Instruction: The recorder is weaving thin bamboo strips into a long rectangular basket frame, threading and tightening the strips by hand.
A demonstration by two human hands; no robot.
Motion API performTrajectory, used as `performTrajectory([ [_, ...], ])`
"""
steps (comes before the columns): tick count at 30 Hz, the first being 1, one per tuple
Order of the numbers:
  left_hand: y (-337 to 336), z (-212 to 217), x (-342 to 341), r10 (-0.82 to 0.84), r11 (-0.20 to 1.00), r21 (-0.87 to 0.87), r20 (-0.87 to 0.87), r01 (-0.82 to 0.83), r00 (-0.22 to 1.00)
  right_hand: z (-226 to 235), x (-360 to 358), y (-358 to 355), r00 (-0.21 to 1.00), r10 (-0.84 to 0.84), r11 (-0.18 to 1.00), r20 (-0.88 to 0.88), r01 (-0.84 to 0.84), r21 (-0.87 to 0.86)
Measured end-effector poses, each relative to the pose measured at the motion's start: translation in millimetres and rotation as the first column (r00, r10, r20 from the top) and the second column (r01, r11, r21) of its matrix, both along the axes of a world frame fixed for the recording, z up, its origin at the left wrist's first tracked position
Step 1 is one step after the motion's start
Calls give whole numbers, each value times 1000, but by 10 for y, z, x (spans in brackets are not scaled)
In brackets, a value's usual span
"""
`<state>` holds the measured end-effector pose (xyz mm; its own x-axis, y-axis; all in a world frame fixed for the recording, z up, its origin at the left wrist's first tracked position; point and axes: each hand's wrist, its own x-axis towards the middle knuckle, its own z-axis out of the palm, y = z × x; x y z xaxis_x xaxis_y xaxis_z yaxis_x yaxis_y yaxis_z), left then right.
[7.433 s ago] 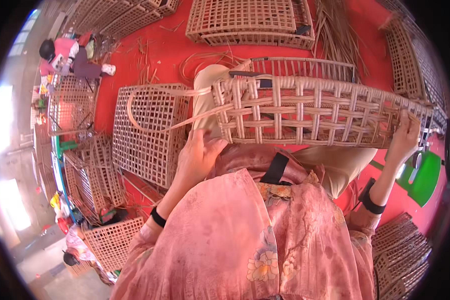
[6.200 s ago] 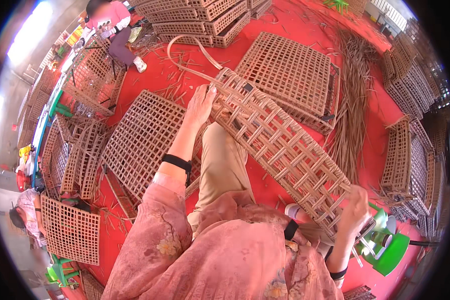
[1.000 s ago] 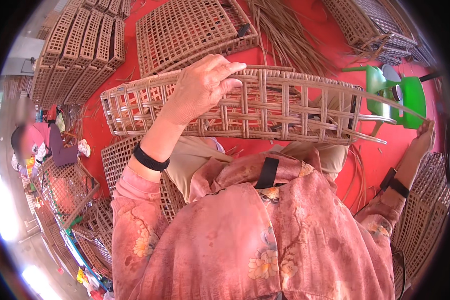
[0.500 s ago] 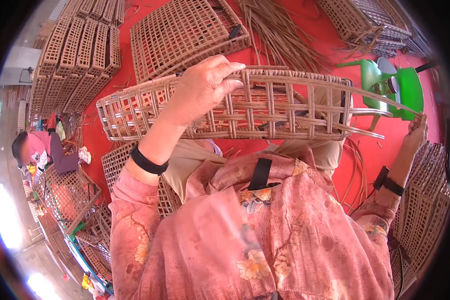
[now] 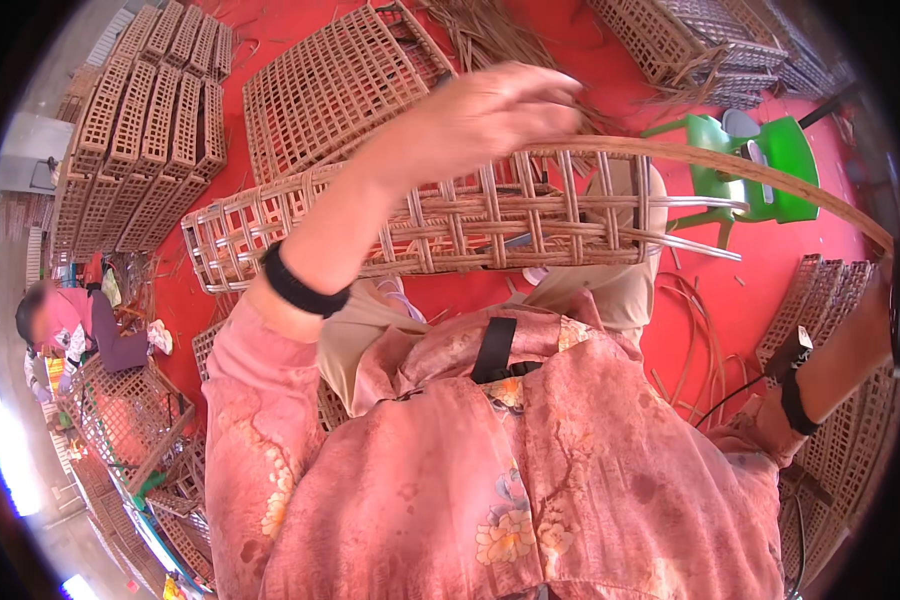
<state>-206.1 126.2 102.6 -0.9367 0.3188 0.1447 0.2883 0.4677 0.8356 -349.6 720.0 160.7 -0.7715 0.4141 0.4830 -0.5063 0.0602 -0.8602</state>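
Where my basket [image 5: 490, 225] is lying: across my legs [image 5: 610, 295].
Green chair [image 5: 798, 170]: It is standing past the basket's right end.
Left hand [image 5: 505, 115]: It is blurring over the basket's top edge, fingers half-curled; I am not making out any grip.
Right hand [image 5: 878, 300]: It is meeting the strand [image 5: 690, 153] at my view's dark edge; how closed, I can't tell.
Strand: It is arching between both hands.
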Motion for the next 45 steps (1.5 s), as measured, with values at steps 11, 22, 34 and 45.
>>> performTrajectory([
  [11,-714,1283,833,-18,777,624,-111,84,994,-130,1187,-2789,839,517,791,168,-543,281],
  [22,-2508,1790,2637,694,250,949,-314,193,647,-1171,1869,-5099,602,795,392,-73,-418,819],
  [34,-220,14,985,627,771,1,-169,-637,760,-1320,1746,-4383,637,766,477,-86,-473,741],
  [45,150,-420,653,411,804,-296,-349,-515,842,-1157,1271,-3974,817,413,532,402,-575,622],
])
